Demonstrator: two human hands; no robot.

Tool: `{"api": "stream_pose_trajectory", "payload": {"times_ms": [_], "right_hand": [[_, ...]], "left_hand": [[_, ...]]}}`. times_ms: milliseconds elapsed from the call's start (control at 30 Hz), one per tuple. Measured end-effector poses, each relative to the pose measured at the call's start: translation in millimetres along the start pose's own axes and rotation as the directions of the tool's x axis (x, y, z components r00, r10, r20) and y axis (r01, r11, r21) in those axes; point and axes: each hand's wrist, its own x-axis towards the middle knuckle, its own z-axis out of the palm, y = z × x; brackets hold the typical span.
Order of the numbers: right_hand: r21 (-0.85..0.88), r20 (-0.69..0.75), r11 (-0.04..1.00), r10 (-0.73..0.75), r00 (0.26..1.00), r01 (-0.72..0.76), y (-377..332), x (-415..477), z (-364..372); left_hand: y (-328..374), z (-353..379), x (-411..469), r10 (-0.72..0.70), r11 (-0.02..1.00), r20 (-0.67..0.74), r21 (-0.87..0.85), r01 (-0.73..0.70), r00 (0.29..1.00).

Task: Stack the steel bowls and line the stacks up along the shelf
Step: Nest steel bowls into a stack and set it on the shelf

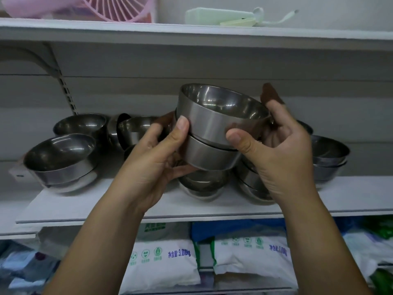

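Hands grip two nested bowls (209, 135) from either side, I judge to seat the tilted upper one: my left hand (157, 158) cups the lower wall, my right hand (276, 150) curls round the right side, thumbs on the near face. The pair hangs above the shelf (127, 207), between a left stack (59, 162) and a right stack (329, 158).

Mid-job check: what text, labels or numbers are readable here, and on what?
"净含量:3.018kg": left white bag below the bowl shelf.
"净含量:" then blurred digits: right white bag.
Green print on the pack behind the left white bag: too blurred to read.
Icon captions on both bags: too small.
Held steel bowls: no markings seen.
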Motion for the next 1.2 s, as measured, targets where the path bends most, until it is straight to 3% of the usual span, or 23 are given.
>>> {"api": "stream_pose_trajectory", "payload": {"times_ms": [133,367,533,800,1200], "right_hand": [[0.043,-0.003,0.999,0.023,1.0,-0.023,-6.4,-3.2,-24.6],[0.042,0.175,0.994,0.094,0.98,-0.103,-31.9,-5.7,-87.1],[0.014,0.202,0.995,0.095,0.975,-0.1,-43.7,-6.4,-145.7],[0.048,0.087,0.998,0.025,0.996,-0.029,-38.0,-25.8,-243.1],[0.112,-0.151,0.991,0.084,0.985,-0.068,5.7,-30.1,-351.2]], "left_hand": [[-10.3,25.0,-3.0,0.038,0.999,-0.008,0.027,-0.038,0.999],[-35.1,99.3,-20.4,0.082,0.996,-0.132,-0.03,-0.087,0.988],[-54.6,162.2,-28.4,0.121,0.993,-0.201,0.02,-0.12,0.972],[-110.9,258.9,-26.2,0.105,0.995,-0.178,0.023,-0.102,0.978],[-181.7,342.3,8.0,-0.016,0.998,-0.082,0.056,0.02,0.997]]}}
